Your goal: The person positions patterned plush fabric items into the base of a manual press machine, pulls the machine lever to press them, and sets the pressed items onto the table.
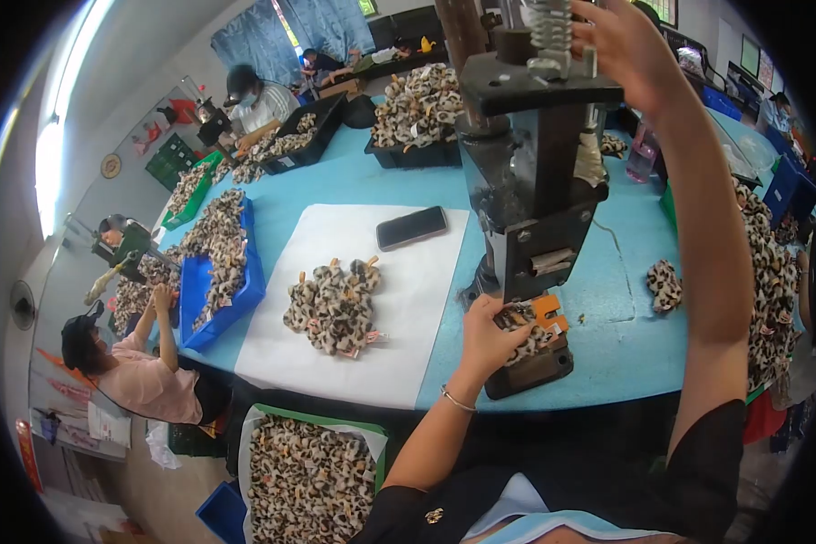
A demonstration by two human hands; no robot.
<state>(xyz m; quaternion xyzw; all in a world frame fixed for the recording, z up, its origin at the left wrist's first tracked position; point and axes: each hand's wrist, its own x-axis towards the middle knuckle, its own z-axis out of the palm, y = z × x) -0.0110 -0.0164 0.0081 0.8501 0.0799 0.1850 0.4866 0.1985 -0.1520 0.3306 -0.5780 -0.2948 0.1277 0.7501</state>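
My left hand (491, 337) is closed on a small black-and-white spotted plush piece (537, 341) at the base of a dark hand press (539, 195). An orange notched part (549, 314) sits beside the plush, below the press head. My right hand (627, 56) is raised at the top of the press, beside its metal spring (550, 32). Its fingers curl toward the press top, and what they grip is hidden behind the spring and the frame edge. Left of the press, a pile of spotted plush pieces (334, 306) lies on a white sheet (394, 317).
A phone (412, 228) lies on the sheet. Plush pieces fill a blue tray (252, 267), a black crate (417, 156) and a lined green crate (383, 444). One loose plush piece (664, 286) is right of the press. Co-workers sit at the left (145, 367) and far side (267, 107).
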